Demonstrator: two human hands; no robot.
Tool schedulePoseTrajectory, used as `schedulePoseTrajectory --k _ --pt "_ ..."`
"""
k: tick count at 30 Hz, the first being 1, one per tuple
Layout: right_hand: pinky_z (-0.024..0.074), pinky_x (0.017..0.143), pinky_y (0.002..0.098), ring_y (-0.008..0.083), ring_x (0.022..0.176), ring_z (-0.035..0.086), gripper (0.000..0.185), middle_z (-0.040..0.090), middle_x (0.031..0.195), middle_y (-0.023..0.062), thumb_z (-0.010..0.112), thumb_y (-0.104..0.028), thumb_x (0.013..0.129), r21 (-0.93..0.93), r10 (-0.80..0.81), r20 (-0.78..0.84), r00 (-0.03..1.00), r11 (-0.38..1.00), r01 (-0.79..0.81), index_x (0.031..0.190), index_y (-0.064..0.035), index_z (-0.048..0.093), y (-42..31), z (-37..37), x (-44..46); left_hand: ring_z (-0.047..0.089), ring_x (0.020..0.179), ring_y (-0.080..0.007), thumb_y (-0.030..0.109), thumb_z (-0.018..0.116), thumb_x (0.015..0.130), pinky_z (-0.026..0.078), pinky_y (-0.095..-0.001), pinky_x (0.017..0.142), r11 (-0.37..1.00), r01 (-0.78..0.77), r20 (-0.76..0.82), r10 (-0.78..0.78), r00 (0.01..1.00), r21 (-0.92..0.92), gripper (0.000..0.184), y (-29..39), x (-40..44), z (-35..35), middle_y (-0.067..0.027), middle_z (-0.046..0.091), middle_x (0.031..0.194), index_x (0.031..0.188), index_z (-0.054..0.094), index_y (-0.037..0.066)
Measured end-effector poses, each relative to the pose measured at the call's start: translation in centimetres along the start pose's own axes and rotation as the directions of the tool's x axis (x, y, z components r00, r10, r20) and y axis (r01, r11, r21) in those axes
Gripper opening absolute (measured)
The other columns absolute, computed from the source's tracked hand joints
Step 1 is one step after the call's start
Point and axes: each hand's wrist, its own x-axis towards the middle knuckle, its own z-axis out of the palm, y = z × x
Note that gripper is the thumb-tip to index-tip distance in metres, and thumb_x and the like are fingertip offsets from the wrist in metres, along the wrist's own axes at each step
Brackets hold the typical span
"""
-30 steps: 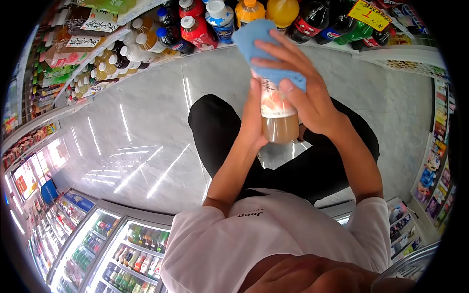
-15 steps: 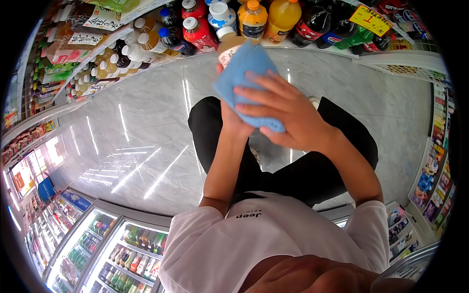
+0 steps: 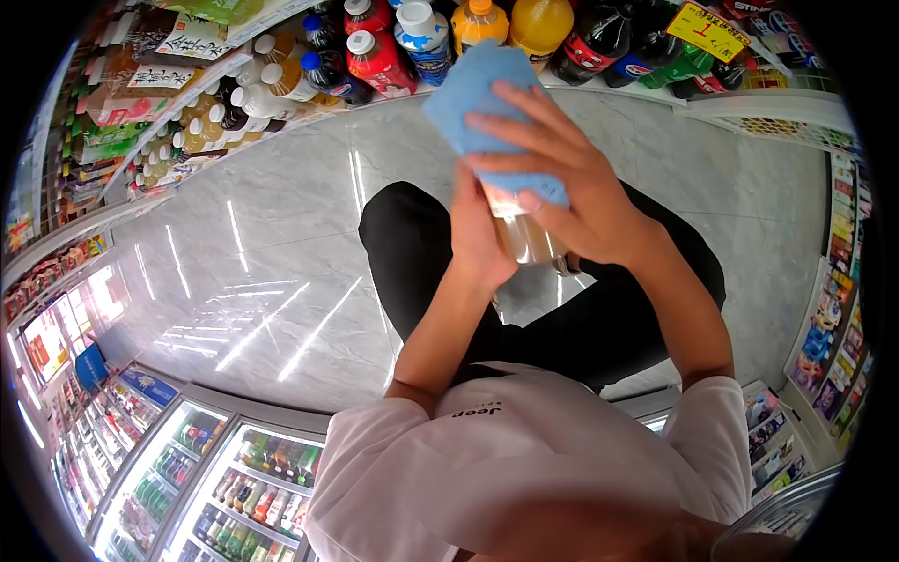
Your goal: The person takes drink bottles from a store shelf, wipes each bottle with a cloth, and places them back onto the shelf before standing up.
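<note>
A clear bottle (image 3: 531, 237) with pale brown liquid is held upright-tilted in front of me, its base toward my body. My left hand (image 3: 479, 229) is wrapped round its left side. Over the upper part of the bottle lies a light blue cloth (image 3: 478, 98), which hides the cap and most of the label. My right hand (image 3: 571, 178) presses the cloth against the bottle, its fingers across the cloth and its thumb near the cloth's lower edge.
Ahead, a shelf edge (image 3: 412, 94) carries several drink bottles and a yellow price tag (image 3: 707, 34). Lit fridges (image 3: 245, 468) stand at lower left, and packaged goods (image 3: 824, 323) line the right. Grey tiled floor (image 3: 262, 215) surrounds my bent legs.
Compared with half a second ago, the cloth and right hand are higher up, and the bottle's base shows again while its cap is covered. The left hand has shifted slightly right.
</note>
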Motion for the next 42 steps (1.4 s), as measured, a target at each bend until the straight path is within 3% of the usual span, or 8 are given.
schedulePoseTrajectory --k 4,9,12,22,35,38,39,42 --pt "0.0245 0.119 0.0545 0.0271 0.140 0.042 0.023 0.059 0.136 0.0034 0.060 -0.022 0.089 0.004 -0.122 0.166 0.979 0.992 0.123 0.107 -0.0098 0.069 -1.6 0.8 -0.5 0.058 0.117 -0.0265 0.065 0.036 0.098 0.047 -0.0423 0.102 0.917 0.052 0.242 0.050 0.969 -0.396 0.066 1.9 1.7 -2.4 -0.0099 0.057 0.132 0.137 0.050 0.014" --pt "0.0267 0.118 0.0537 0.0230 0.138 0.043 0.026 0.060 0.134 0.0023 0.064 -0.018 0.084 0.053 -0.146 0.227 0.963 0.989 0.138 0.108 -0.0105 0.068 -2.5 1.6 -1.1 0.061 0.110 -0.0268 0.075 0.038 0.092 0.050 -0.0393 0.097 0.926 0.148 0.420 0.013 0.908 -0.349 0.078 4.8 3.3 -3.3 -0.0115 0.060 0.125 0.133 0.053 0.011" --pt "0.0248 0.119 0.0533 0.0266 0.140 0.040 0.029 0.055 0.141 0.0046 0.059 -0.022 0.088 -0.022 -0.085 0.153 0.985 0.996 0.090 0.113 -0.0109 0.068 -2.3 1.6 -1.1 0.059 0.115 -0.0258 0.076 0.037 0.092 0.050 -0.0396 0.099 0.981 -0.184 0.086 0.179 0.980 0.063 0.081 3.3 2.5 -1.3 -0.0109 0.057 0.131 0.139 0.049 0.012" --pt "0.0205 0.119 0.0498 0.0358 0.146 0.029 0.042 0.046 0.150 0.0109 0.044 -0.022 0.098 0.202 0.095 -0.303 0.948 0.979 -0.033 0.130 -0.0049 0.063 0.5 0.0 -0.3 0.056 0.124 -0.0263 0.062 0.023 0.103 0.046 -0.0411 0.105 0.992 0.065 0.091 -0.075 0.993 0.106 0.068 -0.7 -0.5 1.4 -0.0111 0.054 0.138 0.148 0.038 0.013" --pt "0.0218 0.119 0.0550 0.0285 0.143 0.036 0.036 0.052 0.145 0.0043 0.060 -0.018 0.087 0.152 -0.142 0.273 0.952 0.983 0.103 0.122 -0.0140 0.065 -2.8 0.5 -1.2 0.059 0.111 -0.0224 0.075 0.037 0.093 0.050 -0.0371 0.095 0.980 -0.136 0.122 0.154 0.980 -0.148 0.077 4.3 2.3 -1.5 -0.0109 0.059 0.125 0.135 0.052 0.012" --pt "0.0236 0.119 0.0542 0.0290 0.144 0.035 0.037 0.051 0.145 0.0044 0.063 -0.018 0.086 0.072 -0.105 0.202 0.974 0.993 0.092 0.123 -0.0134 0.065 -2.5 0.8 -1.2 0.060 0.109 -0.0217 0.078 0.037 0.090 0.051 -0.0368 0.093 0.991 -0.125 0.138 0.130 0.982 -0.047 0.081 4.4 2.5 -1.7 -0.0114 0.059 0.124 0.136 0.051 0.012" --pt "0.0236 0.119 0.0538 0.0299 0.144 0.035 0.037 0.051 0.146 0.0052 0.062 -0.019 0.087 0.044 -0.078 0.151 0.985 0.996 0.072 0.123 -0.0125 0.065 -2.3 0.9 -1.1 0.058 0.116 -0.0224 0.073 0.035 0.095 0.050 -0.0373 0.097 0.981 0.018 0.420 0.066 0.905 -0.192 0.078 4.5 2.9 -2.2 -0.0121 0.057 0.130 0.142 0.045 0.012" --pt "0.0236 0.119 0.0522 0.0327 0.144 0.034 0.036 0.050 0.146 0.0078 0.058 -0.020 0.090 -0.012 -0.020 -0.022 1.000 1.000 0.019 0.123 -0.0100 0.067 -1.4 0.2 -0.6 0.056 0.123 -0.0234 0.063 0.031 0.101 0.049 -0.0394 0.101 0.997 -0.059 0.087 0.054 0.995 0.050 0.068 1.9 1.1 0.0 -0.0112 0.055 0.136 0.145 0.042 0.011"
